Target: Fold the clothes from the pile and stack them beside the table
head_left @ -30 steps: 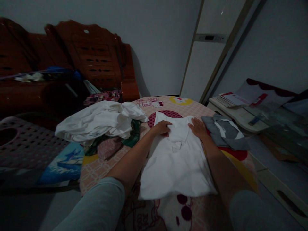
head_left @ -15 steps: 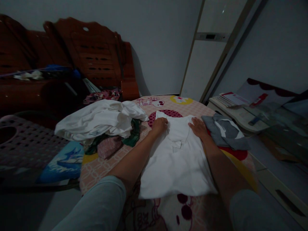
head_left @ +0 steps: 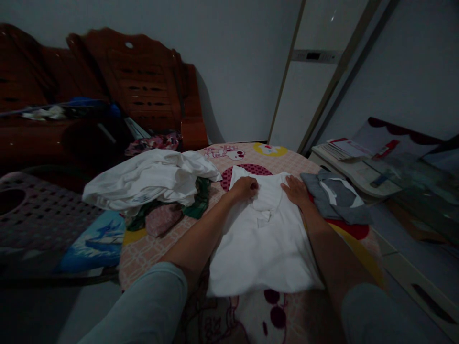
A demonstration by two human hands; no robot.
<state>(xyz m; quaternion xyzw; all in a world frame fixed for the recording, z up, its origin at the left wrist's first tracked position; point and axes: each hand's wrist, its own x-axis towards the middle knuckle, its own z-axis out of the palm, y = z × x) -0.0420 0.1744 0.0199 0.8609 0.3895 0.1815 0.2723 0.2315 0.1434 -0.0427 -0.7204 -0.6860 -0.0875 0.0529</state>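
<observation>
Fingers of the left hand (head_left: 245, 188) curl over the neckline of a white garment (head_left: 265, 258), at its eleven o'clock; the dim light hides how far closed they are and whether they pinch any cloth. Those of the right hand (head_left: 296, 191) spread flat on the fabric, between one and two o'clock, gripping nothing. Compared with half a second ago, the left hand has moved inward from the shoulder edge, and faint ridges now mark the cloth inside the neckline; the right hand has stayed put. Handling seems confined to the collar, one side steadied. The garment lies at five o'clock from the view's middle, on a patterned tablecloth (head_left: 301, 163), mostly flat, softly rumpled, its wide hem at six.
</observation>
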